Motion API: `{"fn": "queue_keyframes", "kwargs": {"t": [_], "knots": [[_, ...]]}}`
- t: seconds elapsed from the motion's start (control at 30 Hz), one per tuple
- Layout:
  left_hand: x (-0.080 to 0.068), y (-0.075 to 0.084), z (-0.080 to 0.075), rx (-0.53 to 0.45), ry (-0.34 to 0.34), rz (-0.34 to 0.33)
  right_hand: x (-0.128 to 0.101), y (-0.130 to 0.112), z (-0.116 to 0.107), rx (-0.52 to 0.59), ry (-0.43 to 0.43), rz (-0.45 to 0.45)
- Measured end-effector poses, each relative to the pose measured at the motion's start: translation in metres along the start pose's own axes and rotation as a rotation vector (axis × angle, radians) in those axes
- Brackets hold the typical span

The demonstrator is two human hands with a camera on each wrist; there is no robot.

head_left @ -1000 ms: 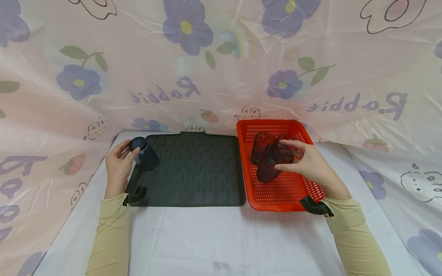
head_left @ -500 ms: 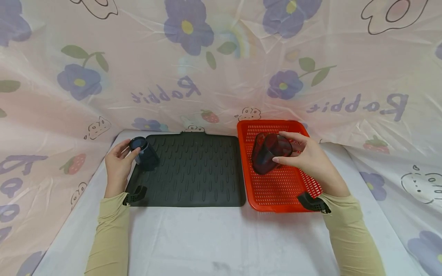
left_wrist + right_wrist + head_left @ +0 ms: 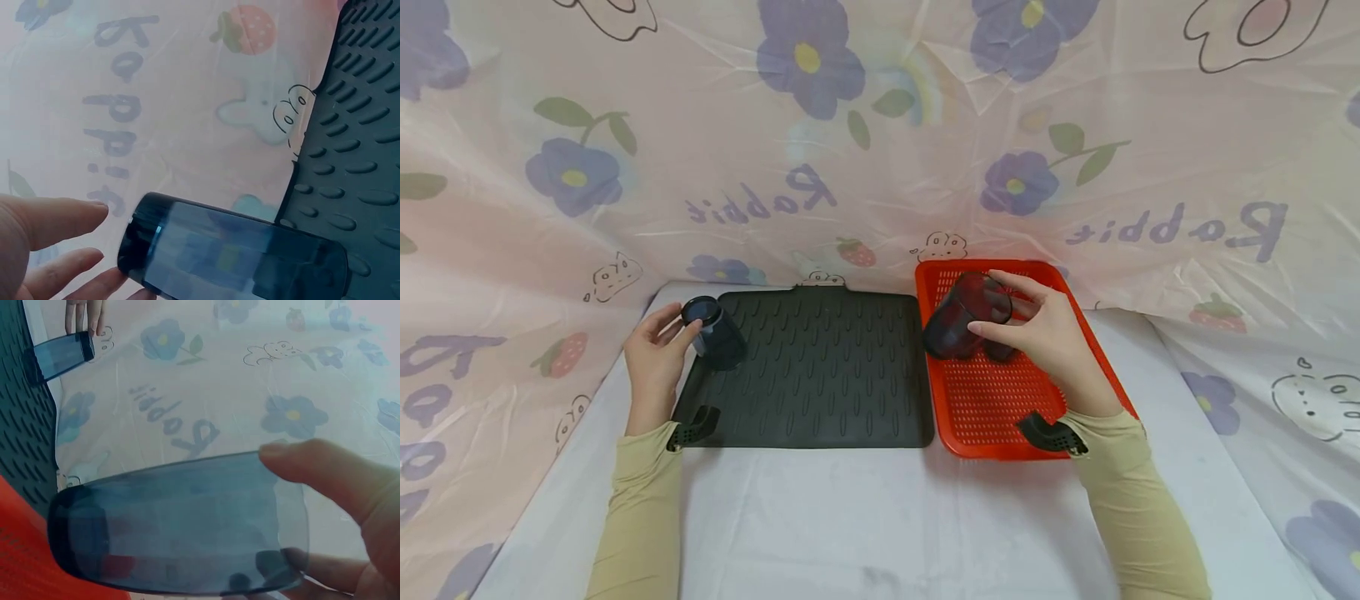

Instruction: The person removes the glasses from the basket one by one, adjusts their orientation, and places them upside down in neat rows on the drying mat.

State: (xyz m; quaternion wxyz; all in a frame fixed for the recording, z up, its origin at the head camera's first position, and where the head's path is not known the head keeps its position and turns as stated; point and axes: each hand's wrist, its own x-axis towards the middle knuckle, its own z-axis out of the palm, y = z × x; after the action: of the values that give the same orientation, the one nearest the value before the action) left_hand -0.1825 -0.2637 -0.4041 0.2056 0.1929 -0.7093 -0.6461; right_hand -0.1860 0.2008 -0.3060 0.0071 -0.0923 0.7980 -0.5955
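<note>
My left hand (image 3: 655, 354) holds a dark blue cup (image 3: 718, 337) tilted on the far left corner of a black ribbed mat (image 3: 820, 375). In the left wrist view the fingers (image 3: 44, 250) lie against one end of the cup (image 3: 237, 253), over the mat (image 3: 369, 125). My right hand (image 3: 1045, 337) grips a dark tinted cup (image 3: 958, 321) on its side, lifted above the left edge of a red mesh basket (image 3: 1000, 408). The right wrist view shows that cup (image 3: 175, 525) pinched between thumb and fingers (image 3: 350, 487). Another dark cup (image 3: 1000, 353) lies in the basket, mostly hidden by my hand.
A white cloth (image 3: 865, 517) covers the table in front of the mat and basket. A floral plastic sheet (image 3: 880, 150) hangs close behind and on both sides. Basket and mat lie side by side, almost touching.
My right hand has lifted the tinted cup out of the basket and carried it left, toward the mat. The left hand and its cup have stayed put.
</note>
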Motion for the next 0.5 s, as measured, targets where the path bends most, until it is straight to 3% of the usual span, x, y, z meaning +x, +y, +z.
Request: {"fn": "queue_keyframes", "kwargs": {"t": [0.3,0.5], "knots": [[-0.012,0.010,-0.002,-0.019,-0.023,-0.010,0.006,0.005,0.017,0.084,0.018,0.027],[-0.027,0.019,0.000,-0.088,-0.038,0.025,0.009,0.009,0.025,0.138,0.024,0.007]]}}
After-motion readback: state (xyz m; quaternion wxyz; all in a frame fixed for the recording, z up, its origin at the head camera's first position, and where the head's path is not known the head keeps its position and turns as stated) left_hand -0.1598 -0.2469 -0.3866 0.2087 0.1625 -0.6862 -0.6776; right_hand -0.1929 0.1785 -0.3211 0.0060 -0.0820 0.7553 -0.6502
